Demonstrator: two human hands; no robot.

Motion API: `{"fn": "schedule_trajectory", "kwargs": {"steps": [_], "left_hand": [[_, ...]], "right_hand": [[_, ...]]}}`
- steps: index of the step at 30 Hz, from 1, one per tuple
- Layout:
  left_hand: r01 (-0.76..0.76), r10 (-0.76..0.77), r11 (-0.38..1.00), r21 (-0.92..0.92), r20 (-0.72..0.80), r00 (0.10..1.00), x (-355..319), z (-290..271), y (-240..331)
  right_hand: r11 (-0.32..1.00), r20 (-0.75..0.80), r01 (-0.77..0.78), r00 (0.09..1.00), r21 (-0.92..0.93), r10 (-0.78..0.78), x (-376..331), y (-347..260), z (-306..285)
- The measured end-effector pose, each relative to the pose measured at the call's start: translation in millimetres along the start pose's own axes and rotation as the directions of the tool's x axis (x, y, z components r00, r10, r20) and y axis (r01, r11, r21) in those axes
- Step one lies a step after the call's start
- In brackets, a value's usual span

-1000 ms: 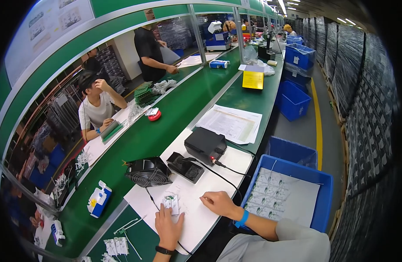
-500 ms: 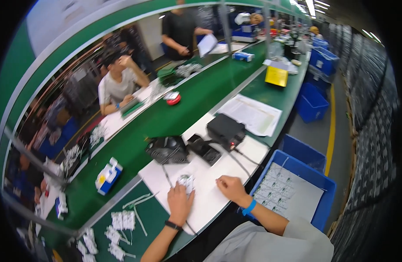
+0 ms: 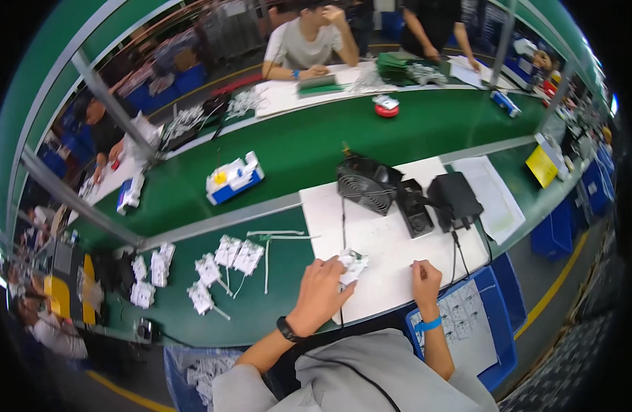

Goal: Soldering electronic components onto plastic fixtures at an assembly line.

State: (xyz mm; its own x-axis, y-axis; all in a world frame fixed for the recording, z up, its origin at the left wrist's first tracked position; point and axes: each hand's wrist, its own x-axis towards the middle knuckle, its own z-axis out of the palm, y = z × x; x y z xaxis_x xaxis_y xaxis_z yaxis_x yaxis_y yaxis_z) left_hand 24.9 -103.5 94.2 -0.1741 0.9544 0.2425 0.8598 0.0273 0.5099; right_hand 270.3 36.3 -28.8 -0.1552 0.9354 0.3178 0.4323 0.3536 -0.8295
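Observation:
My left hand [image 3: 319,292], with a dark band at the wrist, lies on the white board [image 3: 391,278]. Its fingers and thumb hold a small white part with green on it [image 3: 354,264], partly covered by the fingertips. To the right, my right hand [image 3: 426,280] wears a blue band and is closed, fingers pinched together; whatever they may hold is too small to make out. A black fan [image 3: 368,184] stands beyond the hands, beside a black socket-like block [image 3: 415,211] and a black box with cables [image 3: 454,199].
Several similar white parts [image 3: 247,257] with pale wires lie on the green bench at left. A blue bin [image 3: 498,285] holding rows of parts stands at lower right. Beyond lies a green conveyor [image 3: 309,147] with a blue-and-white box [image 3: 235,178]. People sit and stand across it.
My view has swung left, so the bench shifts rightward in the picture and more white parts show. My left hand stays on the white part; my right hand stays closed.

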Motion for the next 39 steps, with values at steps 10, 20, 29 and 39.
{"fn": "schedule_trajectory", "kwargs": {"steps": [10, 20, 29, 39], "left_hand": [[0.572, -0.531, 0.784, -0.242, -0.739, 0.414, -153.2, -51.2, -62.8], [0.837, -0.548, 0.408, -0.364, -0.831, -0.095, -220.3, -99.6, -173.1], [0.807, -0.729, 0.493, -0.325, -0.660, 0.180, -222.4, -105.8, -207.7], [0.881, -0.591, 0.373, 0.292, -0.656, 0.468, -193.2, -190.2, -340.3]], "right_hand": [[0.998, 0.004, 0.026, 1.000, 0.052, -0.026, -12.4, -19.4, 7.3], [0.942, 0.419, 0.248, 0.848, 0.226, -0.323, -4.3, -84.0, 63.6], [0.970, 0.479, 0.170, 0.846, 0.174, -0.234, -25.2, -74.5, 66.9], [0.958, 0.531, 0.075, 0.819, 0.276, -0.217, 0.1, -126.6, 66.0]]}}
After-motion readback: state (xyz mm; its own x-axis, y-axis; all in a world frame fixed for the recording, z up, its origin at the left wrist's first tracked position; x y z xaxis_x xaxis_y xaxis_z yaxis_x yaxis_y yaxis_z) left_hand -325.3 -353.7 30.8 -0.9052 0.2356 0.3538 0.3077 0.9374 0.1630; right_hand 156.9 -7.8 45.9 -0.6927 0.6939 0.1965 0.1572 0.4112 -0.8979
